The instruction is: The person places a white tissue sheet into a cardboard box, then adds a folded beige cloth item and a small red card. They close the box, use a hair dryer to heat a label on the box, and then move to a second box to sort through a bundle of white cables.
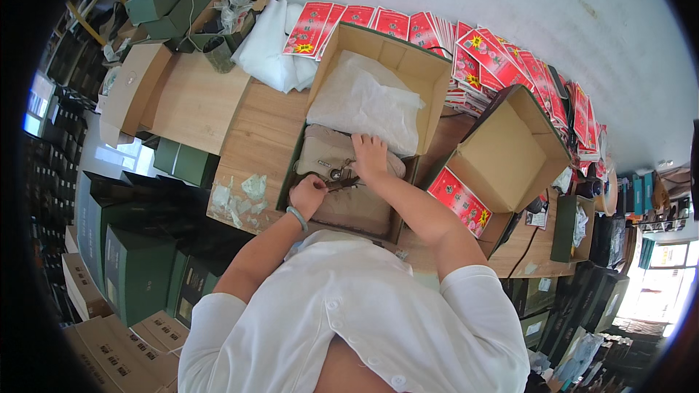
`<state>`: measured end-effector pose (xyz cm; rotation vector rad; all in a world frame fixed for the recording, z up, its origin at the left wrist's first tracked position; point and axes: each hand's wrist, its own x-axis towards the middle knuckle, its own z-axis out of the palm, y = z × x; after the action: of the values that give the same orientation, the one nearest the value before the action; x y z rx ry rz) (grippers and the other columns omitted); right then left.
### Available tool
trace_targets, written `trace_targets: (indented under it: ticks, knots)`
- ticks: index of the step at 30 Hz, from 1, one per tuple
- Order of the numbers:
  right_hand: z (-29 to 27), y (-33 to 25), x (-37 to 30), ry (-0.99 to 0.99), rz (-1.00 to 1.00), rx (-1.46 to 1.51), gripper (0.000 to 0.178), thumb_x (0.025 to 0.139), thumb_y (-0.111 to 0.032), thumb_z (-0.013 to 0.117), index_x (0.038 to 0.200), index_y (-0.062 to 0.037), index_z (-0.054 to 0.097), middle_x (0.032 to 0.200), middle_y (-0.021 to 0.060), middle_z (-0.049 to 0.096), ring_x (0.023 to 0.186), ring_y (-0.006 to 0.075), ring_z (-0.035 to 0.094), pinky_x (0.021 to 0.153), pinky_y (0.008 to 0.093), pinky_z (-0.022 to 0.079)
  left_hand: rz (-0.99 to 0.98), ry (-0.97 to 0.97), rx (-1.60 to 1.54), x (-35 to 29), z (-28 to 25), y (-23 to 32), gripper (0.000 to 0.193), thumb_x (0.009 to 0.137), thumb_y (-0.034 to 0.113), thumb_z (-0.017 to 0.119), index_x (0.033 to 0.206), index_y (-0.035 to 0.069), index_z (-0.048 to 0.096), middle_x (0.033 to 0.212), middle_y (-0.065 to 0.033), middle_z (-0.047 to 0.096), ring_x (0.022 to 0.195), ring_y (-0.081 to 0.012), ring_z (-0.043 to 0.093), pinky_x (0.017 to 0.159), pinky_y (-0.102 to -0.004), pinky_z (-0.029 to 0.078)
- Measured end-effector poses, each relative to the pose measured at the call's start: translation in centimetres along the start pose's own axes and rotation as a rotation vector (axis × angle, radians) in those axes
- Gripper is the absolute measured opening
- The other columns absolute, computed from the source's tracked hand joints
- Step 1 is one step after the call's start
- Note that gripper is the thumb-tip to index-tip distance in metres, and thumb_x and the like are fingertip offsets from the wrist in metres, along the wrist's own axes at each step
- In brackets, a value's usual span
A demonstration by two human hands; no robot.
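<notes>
An open box (297,147) stands before me, dark green outside and brown inside. In it lies a taupe, soft-looking bag (342,207) with a dark brown strap (341,184) and metal fittings across its middle. My left hand (309,195) is closed at the left end of the strap, its fingertips pinched on it. My right hand (370,158) lies on the upper part of the bag beside the fittings, fingers stretched out. White tissue paper (371,91) is folded back over the raised lid (431,73) behind the bag.
A second open box (502,149) with a red card (461,200) stands to the right. Stacks of red printed cards (393,23) line the wall. White padding (271,47) lies at the back left, torn scraps (251,188) at the table's left edge. Green boxes (135,273) stand lower left.
</notes>
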<state>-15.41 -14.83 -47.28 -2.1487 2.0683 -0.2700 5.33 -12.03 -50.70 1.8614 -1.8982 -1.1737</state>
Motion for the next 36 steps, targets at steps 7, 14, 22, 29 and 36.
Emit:
trace_targets:
  ticks: [7,14,22,29,36]
  knots:
    - [-0.2,-0.2,-0.2,-0.022,-0.026,0.034,0.066,0.067,-0.02,0.084,0.121,-0.0092,0.048,0.117,0.0128,0.058,0.11,0.0339,0.051,0.091,0.049,0.039,-0.147,-0.001,0.331,2.4,1.3,-1.0,0.022,0.087,0.02,0.06,0.099,0.002,0.067,0.102,-0.0194,0.071,0.1,-0.0383,0.066,0.09,-0.0503,0.049]
    - [1.2,0.2,-0.6,0.014,-0.054,-0.018,0.074,0.065,-0.019,0.085,0.127,-0.0072,0.045,0.12,0.0134,0.055,0.112,0.0333,0.05,0.096,0.0469,0.038,-0.06,0.048,0.321,3.2,2.1,-2.5,0.024,0.087,0.022,0.059,0.097,0.002,0.067,0.103,-0.0225,0.069,0.1,-0.0386,0.066,0.09,-0.0512,0.049]
    - [4.7,-0.4,-1.6,0.156,-0.1,-0.209,0.053,0.084,-0.011,0.058,0.135,-0.0022,0.047,0.122,0.0141,0.049,0.112,0.0309,0.047,0.102,0.0477,0.036,0.373,0.099,0.398,-1.0,-3.2,2.9,0.021,0.089,0.024,0.06,0.099,0.008,0.068,0.099,-0.0194,0.069,0.095,-0.0372,0.063,0.087,-0.0498,0.048]
    - [5.8,-0.3,-2.6,0.169,-0.014,-0.144,0.061,0.087,-0.009,0.053,0.146,-0.004,0.037,0.136,0.0177,0.04,0.13,0.0344,0.038,0.115,0.0569,0.024,0.44,-0.126,0.543,-1.4,0.6,3.0,0.046,0.099,0.046,0.046,0.139,0.026,0.056,0.159,-0.0248,0.019,0.148,-0.0466,0.013,0.113,-0.0605,0.027]
    - [-1.9,5.4,-12.5,0.581,0.117,0.393,0.035,0.078,-0.004,0.062,0.112,-0.0021,0.059,0.116,0.0191,0.059,0.113,0.0375,0.054,0.102,0.0499,0.041,0.407,-0.127,0.573,-0.9,1.0,1.1,0.044,0.097,0.044,0.05,0.137,0.026,0.057,0.162,-0.0188,0.018,0.147,-0.0439,0.017,0.112,-0.058,0.029]
